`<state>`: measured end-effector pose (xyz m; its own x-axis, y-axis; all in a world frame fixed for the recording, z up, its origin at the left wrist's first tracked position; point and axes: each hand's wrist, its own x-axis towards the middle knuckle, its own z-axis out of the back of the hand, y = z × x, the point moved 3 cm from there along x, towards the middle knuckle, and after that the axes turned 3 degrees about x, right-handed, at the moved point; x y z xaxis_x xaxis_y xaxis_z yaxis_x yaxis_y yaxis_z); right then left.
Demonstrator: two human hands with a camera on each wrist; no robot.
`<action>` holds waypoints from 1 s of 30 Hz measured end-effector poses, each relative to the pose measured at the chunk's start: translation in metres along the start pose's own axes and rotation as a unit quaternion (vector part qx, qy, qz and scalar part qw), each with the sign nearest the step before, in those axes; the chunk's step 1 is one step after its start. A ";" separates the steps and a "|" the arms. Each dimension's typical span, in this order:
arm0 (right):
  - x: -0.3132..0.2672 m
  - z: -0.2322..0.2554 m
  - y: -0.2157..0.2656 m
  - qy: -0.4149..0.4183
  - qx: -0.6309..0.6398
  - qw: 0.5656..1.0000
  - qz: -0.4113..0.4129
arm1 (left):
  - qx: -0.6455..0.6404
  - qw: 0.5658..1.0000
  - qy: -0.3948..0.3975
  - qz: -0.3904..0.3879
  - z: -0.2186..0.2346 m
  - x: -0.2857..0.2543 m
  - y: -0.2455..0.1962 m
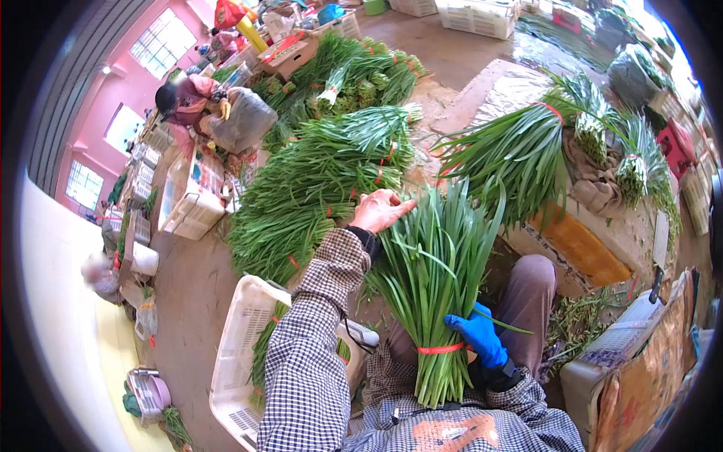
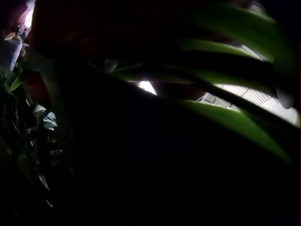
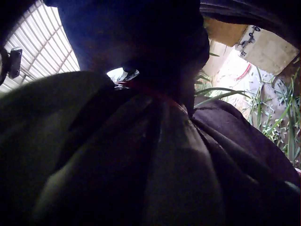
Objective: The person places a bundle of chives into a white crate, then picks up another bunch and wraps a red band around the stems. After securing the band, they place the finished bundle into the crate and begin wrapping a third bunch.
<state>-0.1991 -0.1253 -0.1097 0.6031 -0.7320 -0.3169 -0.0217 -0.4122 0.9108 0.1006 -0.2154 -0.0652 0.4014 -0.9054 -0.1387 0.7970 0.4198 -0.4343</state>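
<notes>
A bundle of long green leaves stands upright over the lap in the head view, a red band round its lower stalks. My right hand, in a blue glove, grips the bundle's right side just above the band. In the right wrist view the dark glove lies against the stalks. My bare left hand is at the bundle's upper left, fingers bent beside the leaf tips; whether it pinches a leaf cannot be made out. The left wrist view is mostly dark, with blades close to the camera.
Banded bundles are piled at the left and ahead. More bundles lie on a box at the right, near a knife. A white crate stands by the left arm. Another person sits at the upper left.
</notes>
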 end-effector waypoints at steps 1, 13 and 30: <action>0.000 0.002 -0.002 0.004 0.005 1.000 -0.012 | -0.058 0.997 0.049 0.010 -0.009 0.007 0.004; 0.003 0.001 0.007 0.032 -0.037 0.999 -0.013 | -0.462 0.885 -0.003 -0.056 -0.012 0.011 0.016; 0.004 0.002 0.003 0.033 -0.011 0.999 -0.008 | -0.553 0.832 -0.021 -0.031 0.021 -0.008 -0.002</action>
<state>-0.1985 -0.1302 -0.1087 0.6541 -0.6883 -0.3138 0.0047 -0.4111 0.9116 0.1054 -0.2073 -0.0448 0.4080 -0.9107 -0.0643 -0.0775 0.0356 -0.9964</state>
